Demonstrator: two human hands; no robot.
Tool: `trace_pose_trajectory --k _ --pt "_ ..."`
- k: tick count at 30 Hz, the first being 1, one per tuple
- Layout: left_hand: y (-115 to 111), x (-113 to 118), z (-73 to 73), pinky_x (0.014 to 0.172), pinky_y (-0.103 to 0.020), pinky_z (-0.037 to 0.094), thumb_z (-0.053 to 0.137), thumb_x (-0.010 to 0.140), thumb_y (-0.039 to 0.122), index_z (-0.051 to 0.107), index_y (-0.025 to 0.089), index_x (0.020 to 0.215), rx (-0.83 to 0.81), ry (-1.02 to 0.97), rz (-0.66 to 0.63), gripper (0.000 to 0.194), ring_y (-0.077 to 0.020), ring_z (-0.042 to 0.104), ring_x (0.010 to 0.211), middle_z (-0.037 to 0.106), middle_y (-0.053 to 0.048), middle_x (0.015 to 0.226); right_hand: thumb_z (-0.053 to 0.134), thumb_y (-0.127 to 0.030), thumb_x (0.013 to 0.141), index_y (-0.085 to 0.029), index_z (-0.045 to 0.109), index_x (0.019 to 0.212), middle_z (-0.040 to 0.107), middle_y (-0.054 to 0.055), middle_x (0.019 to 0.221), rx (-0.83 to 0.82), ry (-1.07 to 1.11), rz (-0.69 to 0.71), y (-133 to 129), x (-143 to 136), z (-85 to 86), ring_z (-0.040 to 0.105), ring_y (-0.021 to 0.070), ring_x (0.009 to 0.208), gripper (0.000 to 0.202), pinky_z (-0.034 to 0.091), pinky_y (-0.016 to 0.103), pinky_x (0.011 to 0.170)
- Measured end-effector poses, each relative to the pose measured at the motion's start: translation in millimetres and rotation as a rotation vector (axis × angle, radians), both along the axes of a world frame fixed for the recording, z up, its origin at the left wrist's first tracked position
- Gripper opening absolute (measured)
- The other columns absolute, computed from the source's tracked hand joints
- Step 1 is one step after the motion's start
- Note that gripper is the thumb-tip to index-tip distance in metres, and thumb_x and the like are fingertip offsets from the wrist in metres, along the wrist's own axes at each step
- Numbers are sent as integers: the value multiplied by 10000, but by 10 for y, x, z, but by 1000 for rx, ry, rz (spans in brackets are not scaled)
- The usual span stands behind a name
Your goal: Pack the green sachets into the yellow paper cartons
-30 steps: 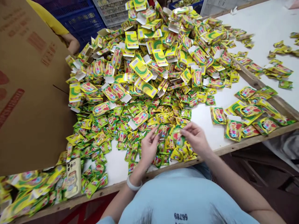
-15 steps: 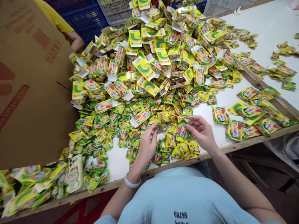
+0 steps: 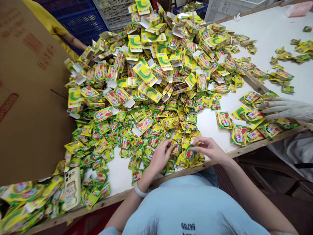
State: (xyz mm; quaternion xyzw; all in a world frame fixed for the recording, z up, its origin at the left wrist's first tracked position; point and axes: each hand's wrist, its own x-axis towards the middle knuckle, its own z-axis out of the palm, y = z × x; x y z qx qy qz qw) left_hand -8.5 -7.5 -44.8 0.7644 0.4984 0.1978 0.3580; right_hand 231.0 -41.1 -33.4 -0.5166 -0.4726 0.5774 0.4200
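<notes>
My right hand pinches a green sachet between thumb and fingertips, low over a small heap of yellow sachets by the table's front edge. Close to its left, my left hand has bent fingers, thumb and fingertips drawn together at the edge of the yellow sachets; what they grip, if anything, is hidden. Loose green sachets lie on the white tabletop beside the left wrist. Behind both hands rises a large pile of small yellow-green printed boxes, many with open flaps.
A tall cardboard carton stands at left, with a phone beside it. Another person's gloved hand reaches over boxes at right; a yellow-sleeved person is behind the carton. Wooden strips edge the table. Blue crates stand behind.
My right hand has lowered the green sachet onto the yellow heap. My left hand has shifted right and nearer the table edge. A gloved hand has come in at right. The view has shifted slightly.
</notes>
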Motion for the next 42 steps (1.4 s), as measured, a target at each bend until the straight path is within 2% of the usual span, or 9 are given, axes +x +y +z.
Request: trace_pose_trajectory --k 3,8,15,19,23,29,34,39,42 --pt "9 -35 146 874 -377 520 499 980 303 685 199 1061 2 -124 -54 228 -223 665 921 724 -80 1007 786 -522 743 -206 712 761 648 79 1200 124 -98 115 111 -222 43 594 245 1168 325 451 409 1029" --pt "-97 -41 247 799 -349 549 423 1012 386 680 196 1165 -106 -334 143 355 -204 660 850 704 -76 947 759 -570 745 -203 634 788 645 6 779 9 102 25 191 -552 -59 615 166 735 391 521 307 703" --pt "-229 60 211 671 -266 572 733 826 361 547 228 1322 -251 -411 247 547 -174 644 862 587 -79 1111 678 -474 861 -231 574 915 615 23 889 119 56 -218 45 -703 -133 597 170 828 270 520 285 728" --pt "-243 49 244 719 -277 584 701 857 330 449 250 1366 -296 -419 155 573 -178 649 909 572 -57 1072 743 -434 806 -253 552 1209 655 28 980 105 -9 43 81 -525 -53 633 185 898 481 541 298 733" --pt "-214 -42 259 710 -307 587 704 862 348 365 249 1411 -325 -373 4 653 -176 663 844 588 -58 1049 664 -427 877 -227 697 1099 745 60 1007 137 -188 348 149 -348 31 679 212 871 300 539 314 704" --pt "402 -553 242 1122 -556 367 773 782 421 436 186 1376 322 126 261 722 -364 421 1369 493 -200 1412 505 -339 989 -209 670 1055 742 81 896 393 -596 156 45 -271 -149 702 225 738 221 541 324 662" --pt "852 -919 148 1134 -593 288 640 863 303 510 140 1321 453 553 247 503 -373 508 1279 597 -208 1306 466 -138 971 -177 655 1034 705 118 964 444 -913 385 -125 -343 -284 707 235 782 202 549 318 642" --pt "675 -889 393 1086 -534 402 582 894 250 511 156 1330 541 510 45 452 -339 544 1238 598 -180 1307 607 -178 904 -200 692 967 685 111 1128 333 -489 260 -31 -282 -62 699 226 964 108 589 344 793" --pt "392 -744 671 1066 -466 474 528 932 181 469 206 1387 558 355 -247 460 -282 550 1263 597 -136 1324 744 -363 817 -212 714 945 619 104 1331 92 -9 137 139 -275 102 714 165 726 201 605 304 573"
